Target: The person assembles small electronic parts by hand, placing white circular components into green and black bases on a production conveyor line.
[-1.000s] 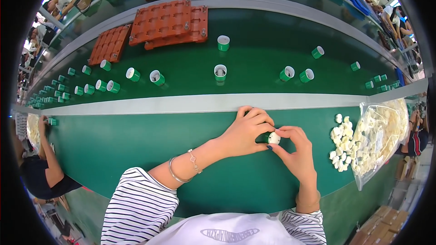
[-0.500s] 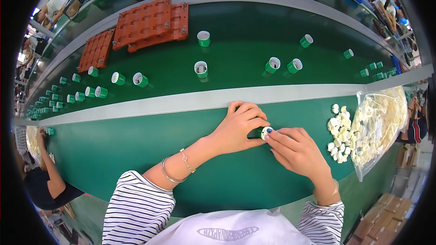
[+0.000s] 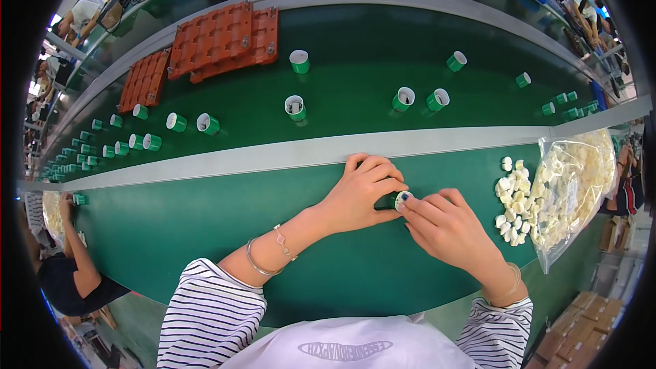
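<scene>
Near the middle of the green work surface, my left hand (image 3: 362,195) is closed around a small green cylindrical cup (image 3: 389,201). Its white top (image 3: 402,199) faces my right hand. The fingertips of my right hand (image 3: 447,229) press at that white top; whether a separate small piece is pinched there is hidden by the fingers. To the right lies a loose pile of small cream-white plastic pieces (image 3: 512,198), beside a clear plastic bag (image 3: 572,191) full of similar pieces.
Beyond a grey rail (image 3: 287,157) runs a green belt (image 3: 355,41) carrying several green cups with white rims (image 3: 295,107). Reddish-brown trays (image 3: 212,37) rest on it at the far left. A co-worker's arm (image 3: 82,260) is at the left edge; cardboard boxes (image 3: 574,328) stand lower right.
The nearer cups and the stacked trays on the belt have shifted slightly left. My right forearm has swung a little outward to the right. Both hands keep their place at the cup.
</scene>
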Tool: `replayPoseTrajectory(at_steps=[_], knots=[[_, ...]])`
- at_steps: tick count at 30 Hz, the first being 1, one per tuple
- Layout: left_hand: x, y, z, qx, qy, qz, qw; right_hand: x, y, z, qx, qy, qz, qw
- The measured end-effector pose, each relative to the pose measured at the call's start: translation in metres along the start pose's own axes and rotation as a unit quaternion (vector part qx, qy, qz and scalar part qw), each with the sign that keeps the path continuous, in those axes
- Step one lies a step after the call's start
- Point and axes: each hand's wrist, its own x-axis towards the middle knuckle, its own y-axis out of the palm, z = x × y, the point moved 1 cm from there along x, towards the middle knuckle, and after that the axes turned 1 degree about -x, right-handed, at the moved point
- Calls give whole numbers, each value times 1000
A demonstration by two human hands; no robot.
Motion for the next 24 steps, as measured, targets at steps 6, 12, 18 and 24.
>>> replayPoseTrajectory(at_steps=[6, 12, 18, 24], knots=[[5, 1, -3, -1, 2, -2, 1000, 1, -6, -1, 7, 21, 38, 999], [9, 5, -6, -11, 2, -1, 1000, 0, -10, -8, 28, 39, 59, 997], [8, 8, -6, 6, -14, -4, 1000, -2, -9, -15, 60, 17, 36, 997], [12, 15, -3, -2, -15, -11, 1000, 2, -12, -39, 74, 1, 22, 997]])
